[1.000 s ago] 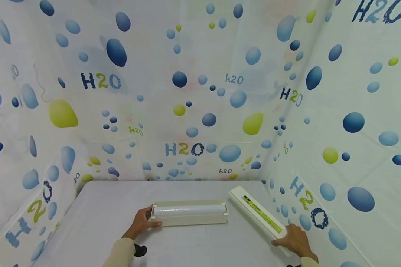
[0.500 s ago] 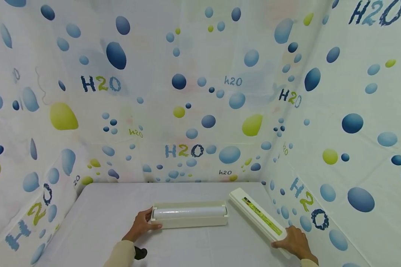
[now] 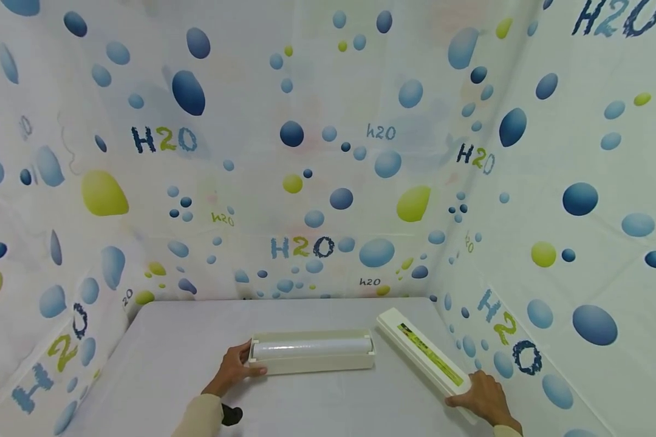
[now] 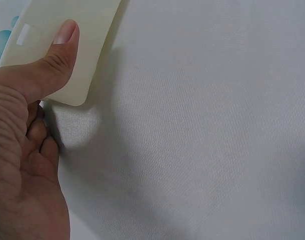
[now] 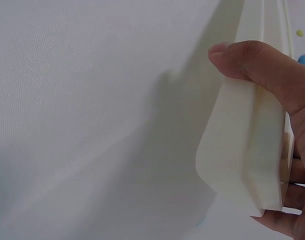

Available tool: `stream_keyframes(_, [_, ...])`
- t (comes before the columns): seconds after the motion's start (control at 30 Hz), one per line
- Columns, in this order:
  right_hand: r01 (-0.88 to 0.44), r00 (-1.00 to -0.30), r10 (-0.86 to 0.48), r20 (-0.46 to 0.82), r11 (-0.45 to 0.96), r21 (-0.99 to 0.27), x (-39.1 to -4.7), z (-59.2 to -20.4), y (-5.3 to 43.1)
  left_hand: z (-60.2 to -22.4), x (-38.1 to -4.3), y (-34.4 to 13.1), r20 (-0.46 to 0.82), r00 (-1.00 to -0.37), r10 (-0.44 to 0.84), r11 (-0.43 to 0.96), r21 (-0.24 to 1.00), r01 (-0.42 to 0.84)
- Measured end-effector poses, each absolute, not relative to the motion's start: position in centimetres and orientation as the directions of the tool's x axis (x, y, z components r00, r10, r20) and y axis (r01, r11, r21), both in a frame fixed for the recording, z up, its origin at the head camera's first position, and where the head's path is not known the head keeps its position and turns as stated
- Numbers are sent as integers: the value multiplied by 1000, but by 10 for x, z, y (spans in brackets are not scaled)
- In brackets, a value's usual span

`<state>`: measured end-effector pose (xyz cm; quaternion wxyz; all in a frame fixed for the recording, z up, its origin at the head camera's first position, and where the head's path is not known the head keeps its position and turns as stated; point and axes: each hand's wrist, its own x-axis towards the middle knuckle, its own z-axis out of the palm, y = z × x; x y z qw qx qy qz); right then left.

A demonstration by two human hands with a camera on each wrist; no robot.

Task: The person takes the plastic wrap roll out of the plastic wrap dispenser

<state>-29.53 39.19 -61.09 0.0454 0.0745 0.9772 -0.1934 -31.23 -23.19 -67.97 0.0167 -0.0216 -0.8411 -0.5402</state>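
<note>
A long cream plastic box (image 3: 319,365) lies on the table with a roll of clear film (image 3: 317,348) inside it. My left hand (image 3: 234,369) grips the box's left end, thumb on the front side and fingers behind. In the left wrist view the thumb presses on the box's cream wall (image 4: 87,60). A long cream lid (image 3: 410,349) with a yellow-green label (image 3: 429,354) lies slantwise to the right of the box, apart from it. My right hand (image 3: 483,397) holds the lid's near end, thumb on one side, fingers round the other, as the right wrist view also shows.
The table (image 3: 306,406) has a pale cloth cover. Behind it and at both sides hang white curtains (image 3: 355,109) printed with blue and green drops and "H2O" lettering. The right curtain (image 3: 557,340) comes down close beside the right hand.
Both hands keep their holds on the box and the lid, which stay where they lie. Only the head view has shifted slightly.
</note>
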Motion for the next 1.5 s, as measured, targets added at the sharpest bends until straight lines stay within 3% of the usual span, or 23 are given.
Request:
stream_keyframes(0.63, [164, -983, 120, -141, 920, -357, -296, -614, 395, -679, -305, -229, 104, -995, 9, 458, 884, 96])
stream_keyframes(1.03, [147, -986, 108, -126, 920, -363, -298, -614, 391, -662, -307, -227, 18, -1000, 20, 408, 913, 25])
stream_keyframes(1.5, [177, -979, 126, -159, 912, -371, -296, -618, 391, -668, -309, -228, 37, -999, 25, 430, 902, 44])
